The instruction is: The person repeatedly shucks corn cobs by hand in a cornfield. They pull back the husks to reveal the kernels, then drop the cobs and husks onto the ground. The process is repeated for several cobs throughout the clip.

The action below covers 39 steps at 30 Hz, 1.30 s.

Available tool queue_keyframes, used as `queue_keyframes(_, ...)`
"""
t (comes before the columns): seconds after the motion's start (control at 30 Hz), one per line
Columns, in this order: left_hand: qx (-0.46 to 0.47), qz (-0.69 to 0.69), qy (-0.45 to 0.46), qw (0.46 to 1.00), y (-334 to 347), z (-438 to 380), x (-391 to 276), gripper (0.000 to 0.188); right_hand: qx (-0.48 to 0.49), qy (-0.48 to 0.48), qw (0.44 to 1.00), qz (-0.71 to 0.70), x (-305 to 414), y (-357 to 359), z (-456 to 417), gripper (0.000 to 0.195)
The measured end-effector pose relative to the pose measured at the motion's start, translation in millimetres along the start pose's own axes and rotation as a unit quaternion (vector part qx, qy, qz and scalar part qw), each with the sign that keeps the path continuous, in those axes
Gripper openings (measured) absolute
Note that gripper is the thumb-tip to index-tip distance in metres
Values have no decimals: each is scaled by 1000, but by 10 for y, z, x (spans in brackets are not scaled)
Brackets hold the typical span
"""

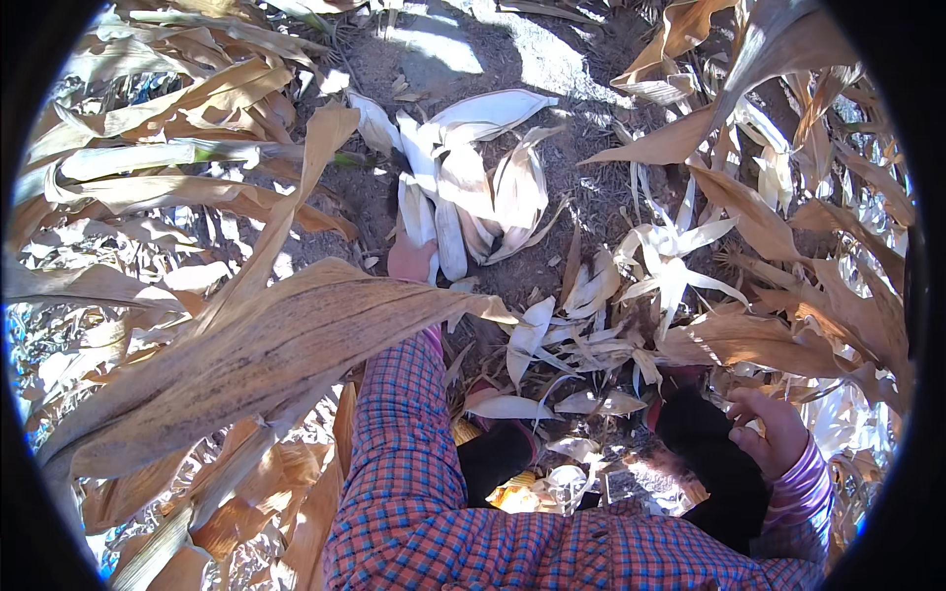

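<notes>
My left hand [412, 258] reaches down to the soil at the lower end of a pale corn husk [417, 210], touching it; its fingers are partly hidden, so its grip is unclear. Beside it lie several husk-covered corn ears [517, 192] and loose white husks [491, 114]. My right hand [772, 432] is held near my right knee with its fingers loosely curled, and no object shows in it. A long dry corn leaf [281, 354] crosses over part of my left forearm.
Dry corn stalks and leaves [185, 111] crowd the left side, and more dry leaves [761, 214] hang at the right. Peeled husks [669, 270] lie on the ground ahead of my feet. Yellow corn [517, 491] shows between my legs.
</notes>
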<state>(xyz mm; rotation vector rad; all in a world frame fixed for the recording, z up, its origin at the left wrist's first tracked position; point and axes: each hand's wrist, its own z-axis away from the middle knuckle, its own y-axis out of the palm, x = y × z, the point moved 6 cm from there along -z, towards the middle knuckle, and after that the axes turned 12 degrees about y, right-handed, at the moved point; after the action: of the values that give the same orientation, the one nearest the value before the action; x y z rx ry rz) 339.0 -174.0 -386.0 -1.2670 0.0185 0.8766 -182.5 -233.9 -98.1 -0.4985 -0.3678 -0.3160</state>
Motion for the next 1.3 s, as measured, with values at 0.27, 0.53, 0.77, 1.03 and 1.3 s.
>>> queue_keyframes(0.27, 342, -184, 212, 897, 605, 881, -520, 40, -12, -43, 999, 4, 37, -43, 110, 42)
queue_keyframes(0.53, 201, -33, 78, 976, 863, 939, -924, 70, -1, -72, 997, -19, 89, -30, 279, 44)
queue_keyframes(0.77, 215, 283, 50, 933, -102, 1185, -1584, 44, -9, -204, 979, -15, 243, 132, 663, 44)
queue_keyframes(1.03, 252, 588, 122, 759, -1063, 2701, -3054, 69, 49, -286, 871, -396, 614, 341, 861, 48)
queue_keyframes(1.3, 122, 494, 267, 818, -1272, 3869, -3687, 67, 26, -238, 855, -459, 884, 576, 1481, 46)
